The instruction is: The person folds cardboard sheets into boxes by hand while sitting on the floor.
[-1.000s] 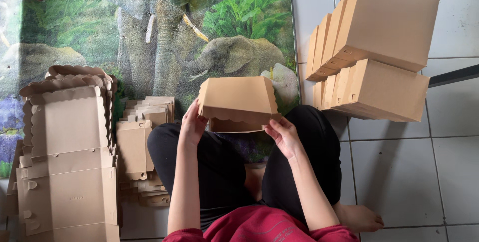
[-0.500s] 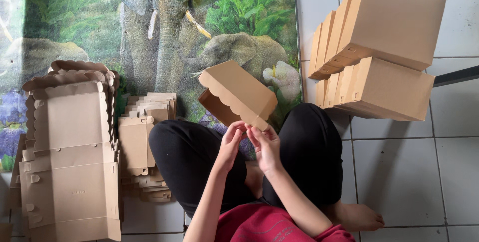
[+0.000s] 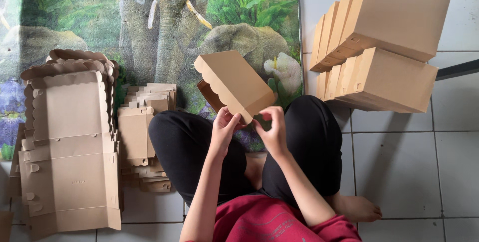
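I sit cross-legged on the floor and hold a folded brown cardboard box (image 3: 234, 82) with a scalloped edge, tilted up over my knees. My left hand (image 3: 223, 124) grips its near corner from below. My right hand (image 3: 272, 127) pinches the same corner from the right side, fingers bent on a small flap. The box's open side faces down and left.
A tall stack of flat unfolded box blanks (image 3: 70, 147) lies at the left, with a smaller pile of cardboard inserts (image 3: 142, 132) beside my left knee. Finished boxes (image 3: 384, 42) are stacked at the upper right on white tiles. An elephant-print mat (image 3: 149, 22) covers the floor ahead.
The box was flat in both hands a second ago. It has been turned and tilted up, and both hands have come together at its near corner.
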